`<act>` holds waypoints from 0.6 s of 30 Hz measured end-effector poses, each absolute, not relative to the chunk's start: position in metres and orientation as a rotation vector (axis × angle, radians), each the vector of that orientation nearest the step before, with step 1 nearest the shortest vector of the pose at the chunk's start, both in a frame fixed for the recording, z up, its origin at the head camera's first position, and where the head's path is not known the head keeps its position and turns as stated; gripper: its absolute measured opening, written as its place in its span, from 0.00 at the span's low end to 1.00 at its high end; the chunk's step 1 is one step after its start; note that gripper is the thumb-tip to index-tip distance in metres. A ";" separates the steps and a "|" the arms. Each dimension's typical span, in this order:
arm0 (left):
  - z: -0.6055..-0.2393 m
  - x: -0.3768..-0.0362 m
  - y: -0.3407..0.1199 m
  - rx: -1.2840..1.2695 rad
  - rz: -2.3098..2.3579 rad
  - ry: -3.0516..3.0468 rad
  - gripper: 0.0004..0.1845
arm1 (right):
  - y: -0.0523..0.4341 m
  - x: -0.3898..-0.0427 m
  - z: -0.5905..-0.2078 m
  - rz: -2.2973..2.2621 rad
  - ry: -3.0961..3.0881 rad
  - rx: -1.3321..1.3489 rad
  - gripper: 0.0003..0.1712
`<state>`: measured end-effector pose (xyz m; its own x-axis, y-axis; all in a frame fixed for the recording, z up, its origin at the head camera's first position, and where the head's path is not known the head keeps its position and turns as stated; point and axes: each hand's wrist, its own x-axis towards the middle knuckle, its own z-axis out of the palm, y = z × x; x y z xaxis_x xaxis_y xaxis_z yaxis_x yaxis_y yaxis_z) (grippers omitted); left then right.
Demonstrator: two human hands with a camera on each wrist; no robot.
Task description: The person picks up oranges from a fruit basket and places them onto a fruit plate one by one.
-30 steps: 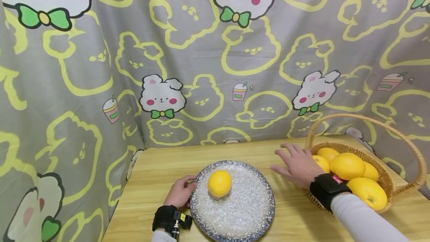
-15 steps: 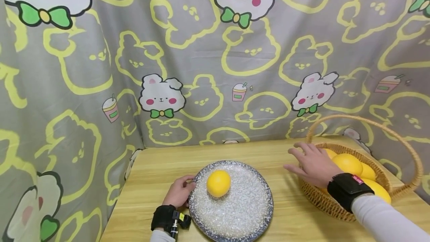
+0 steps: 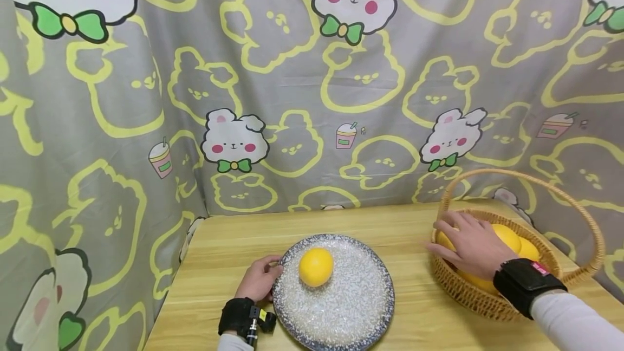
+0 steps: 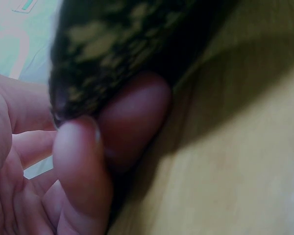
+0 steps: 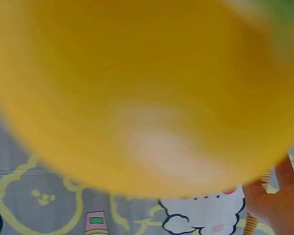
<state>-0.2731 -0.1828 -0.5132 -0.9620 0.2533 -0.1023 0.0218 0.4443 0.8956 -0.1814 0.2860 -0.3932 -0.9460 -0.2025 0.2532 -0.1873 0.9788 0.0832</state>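
Observation:
My left hand (image 3: 258,279) pinches the left rim of a round speckled grey plate (image 3: 351,302); the left wrist view shows thumb and finger on either side of the dark rim (image 4: 108,49). One round yellow fruit (image 3: 316,267) rests on the plate, left of its middle. Over the wicker basket (image 3: 465,292) at the right, my right hand (image 3: 480,245) spreads its fingers above several yellow fruits (image 3: 507,238), partly hidden beneath it. A large blurred yellow fruit (image 5: 137,98) fills most of the right wrist view. Whether the fingertips touch a fruit, I cannot tell.
The basket's tall arched handle (image 3: 551,191) rises above the fruits. A wooden table (image 3: 409,307) carries everything. Behind and at the left hangs a grey patterned curtain (image 3: 292,85).
My right hand has moved rightward, from the basket's left edge to above the fruits in it. The left hand still holds the plate's rim. The view has shifted slightly.

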 end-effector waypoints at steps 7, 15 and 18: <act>-0.513 -0.275 -0.183 0.233 1.515 2.471 0.22 | 0.301 -0.167 -0.403 -0.098 -2.884 0.236 0.33; -0.515 -0.276 -0.182 0.245 1.517 2.468 0.22 | 0.317 -0.155 -0.411 -0.114 -2.880 0.236 0.35; -0.516 -0.277 -0.182 0.246 1.519 2.473 0.22 | 0.323 -0.152 -0.410 -0.123 -2.863 0.234 0.32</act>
